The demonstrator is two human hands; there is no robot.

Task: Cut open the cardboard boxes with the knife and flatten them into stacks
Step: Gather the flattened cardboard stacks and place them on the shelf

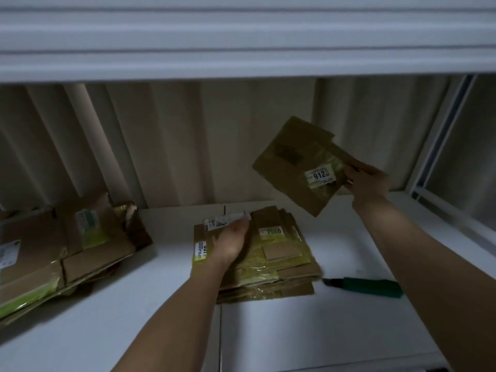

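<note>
Looking down from head height at a white table [349,326] in dim light, with two bare forearms reaching forward from the bottom of the view. The right hand [366,181] is raised above the table's far right side, its fingers and thumb pinching the near edge of a flattened cardboard box [292,162] held in the air and tilted; a white label reading 912 and a blurred last digit sits just beside the fingers. The left hand [232,238] lies palm down, fingers straight and close together, pressing on top of a stack of flattened boxes [279,261] in the middle of the table. This stack shows yellow-green tape strips and a few white labels, and a loose white paper slip [228,220] lies at its far edge, just beyond the left fingertips. A knife [367,285] with a green handle and a dark blade lies flat on the table just to the right of the stack, blade pointing toward it, touched by neither hand. At the far left, well apart from the middle stack, sits a second pile of cardboard boxes [53,253], looser and uneven, with torn flaps and yellow-green tape. Pale pleated curtains [161,146] hang behind the table, and a window frame [451,157] runs along the right side.
</note>
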